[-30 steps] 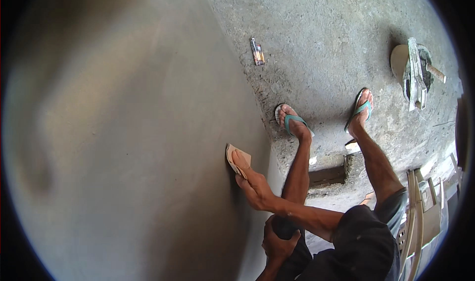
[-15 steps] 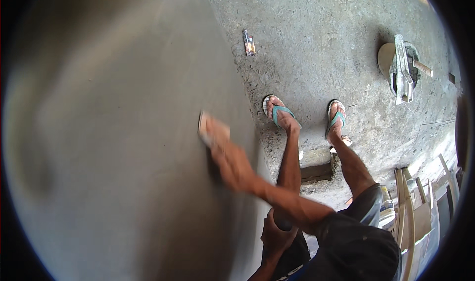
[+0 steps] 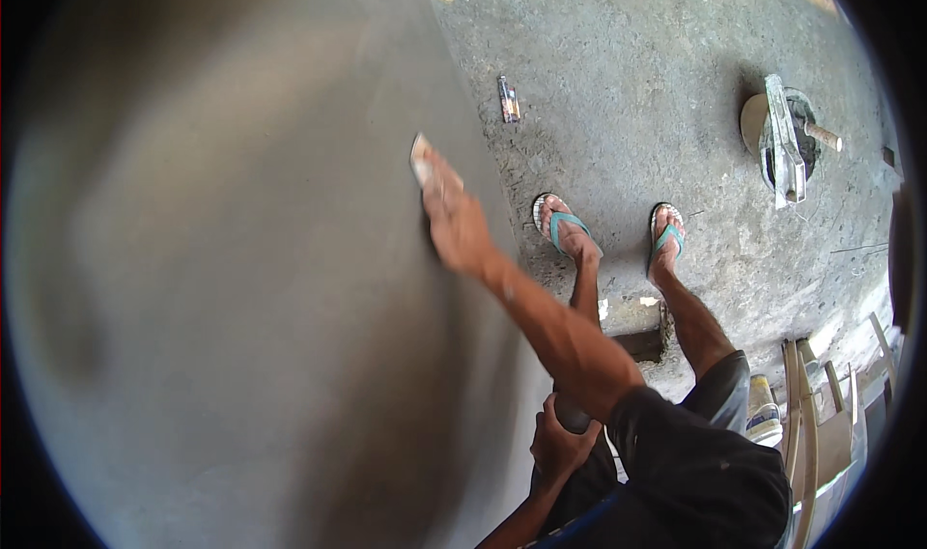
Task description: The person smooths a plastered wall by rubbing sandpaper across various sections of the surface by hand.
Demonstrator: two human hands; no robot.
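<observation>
My right hand (image 3: pixel 454 216) reaches across to the left and presses a thin, pale flat pad (image 3: pixel 421 161) against a smooth grey plastered wall (image 3: pixel 241 288). Its fingers are closed over the pad; I cannot make out whether it is a sponge or a stiff float. Low in the view, my left hand (image 3: pixel 562 445) is wrapped round my left knee, partly under the right arm. The dark, rounded knee (image 3: pixel 572 414) shows between the fingers and the right forearm.
On the rough concrete floor (image 3: pixel 618 95) lies a small printed packet (image 3: pixel 509 100). A bucket (image 3: pixel 753 124) at the right carries a long metal-coloured float (image 3: pixel 787 148) and a handled tool (image 3: pixel 823 137). Wooden strips (image 3: pixel 800 433) lean at lower right. A rectangular recess (image 3: pixel 639 344) lies near my feet.
My right hand has slid the pad up and slightly right along the wall, the arm stretching further out. My left hand stays on the knee. The whole view has shifted a little.
</observation>
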